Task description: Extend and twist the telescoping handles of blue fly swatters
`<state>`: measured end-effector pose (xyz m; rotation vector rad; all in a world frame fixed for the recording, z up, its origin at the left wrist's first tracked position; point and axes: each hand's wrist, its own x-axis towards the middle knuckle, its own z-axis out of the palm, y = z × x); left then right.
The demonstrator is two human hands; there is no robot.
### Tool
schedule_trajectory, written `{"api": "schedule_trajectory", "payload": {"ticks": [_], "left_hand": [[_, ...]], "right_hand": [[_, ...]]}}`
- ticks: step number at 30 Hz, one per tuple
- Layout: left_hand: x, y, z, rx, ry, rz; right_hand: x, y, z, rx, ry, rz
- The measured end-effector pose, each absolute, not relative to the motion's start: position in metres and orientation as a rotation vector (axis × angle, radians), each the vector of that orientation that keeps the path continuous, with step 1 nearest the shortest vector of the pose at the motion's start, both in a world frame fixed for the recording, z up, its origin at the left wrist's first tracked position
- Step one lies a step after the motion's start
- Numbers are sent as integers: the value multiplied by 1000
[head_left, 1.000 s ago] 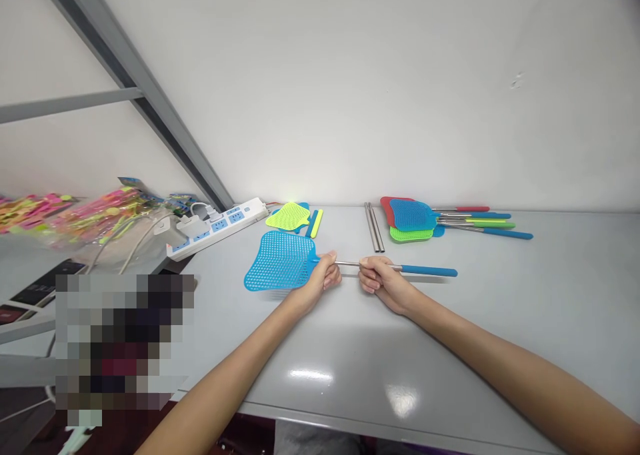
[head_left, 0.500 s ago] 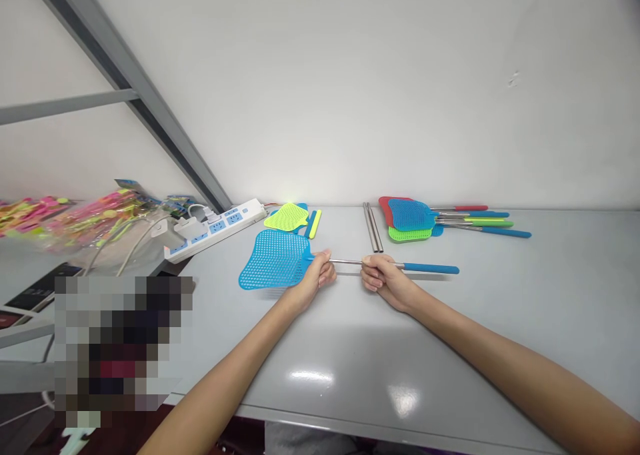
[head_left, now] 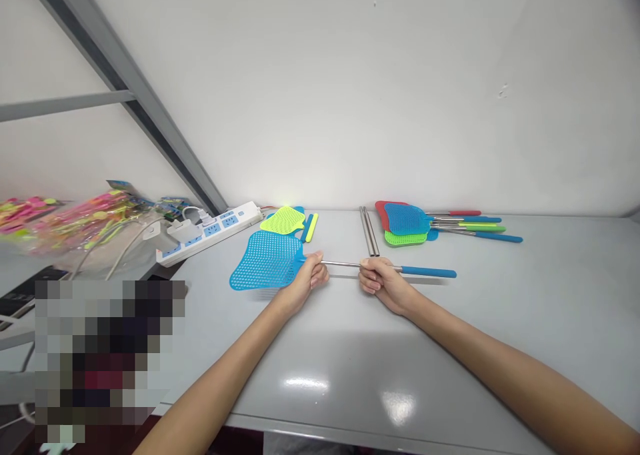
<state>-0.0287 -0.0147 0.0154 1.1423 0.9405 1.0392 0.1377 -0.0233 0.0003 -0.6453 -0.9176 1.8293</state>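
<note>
A blue fly swatter with a thin metal rod and a blue grip is held level above the table. My left hand is closed around the rod just beside the perforated head. Farther along, my right hand grips the metal rod near the blue handle. Bare rod shows between the two hands. Behind my left hand lie a yellow swatter head and blue and yellow handle grips. Two metal tubes rest behind my right hand.
Several fly swatters in red, blue and green lie stacked at the back right. A white power strip with plugs stands at the left. Beyond it are plastic bags of pink and yellow pieces. A grey metal frame slants along the wall.
The bare rod between my hands is slightly longer, as my left hand and the swatter head have shifted left. The whole view has also shifted a little. Both hands keep their hold.
</note>
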Motion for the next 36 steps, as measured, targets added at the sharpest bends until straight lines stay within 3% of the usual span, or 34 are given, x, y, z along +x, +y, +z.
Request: {"api": "schedule_trajectory", "payload": {"ticks": [36], "left_hand": [[-47, -5, 22, 1190, 951, 1048]], "right_hand": [[158, -13, 0, -642, -941, 1867]]}}
